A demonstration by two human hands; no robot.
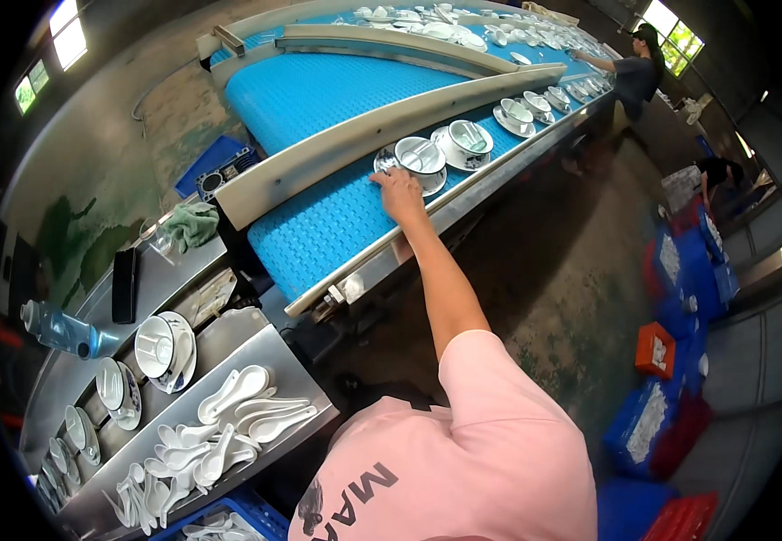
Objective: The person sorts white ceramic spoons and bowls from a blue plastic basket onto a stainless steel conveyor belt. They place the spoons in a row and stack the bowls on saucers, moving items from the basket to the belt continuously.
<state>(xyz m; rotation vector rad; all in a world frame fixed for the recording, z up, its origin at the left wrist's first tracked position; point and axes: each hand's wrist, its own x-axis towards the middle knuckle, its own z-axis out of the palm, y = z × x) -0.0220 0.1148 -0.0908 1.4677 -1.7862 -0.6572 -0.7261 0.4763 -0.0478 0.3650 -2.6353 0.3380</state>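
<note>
My right hand (401, 195) reaches over a blue conveyor belt (316, 233). Its fingers are curled at the near side of a white bowl (420, 157) stacked on a blue-patterned saucer (435, 182); the fingertips are partly hidden. Smaller ware sits inside this bowl. Just beyond it is another bowl (470, 137) on a saucer, with a clear glass inside. More bowl sets (516, 112) line the belt farther along. My left hand is out of view.
White ceramic spoons (218, 433) lie on a steel ledge (296, 379). Bowl sets (155, 346) stand along a lower track beside a water bottle (59, 329), a black phone-like object (124, 285) and a green cloth (191, 224). A co-worker (637, 74) stands at the far belt. Blue crates (681, 270) are right.
</note>
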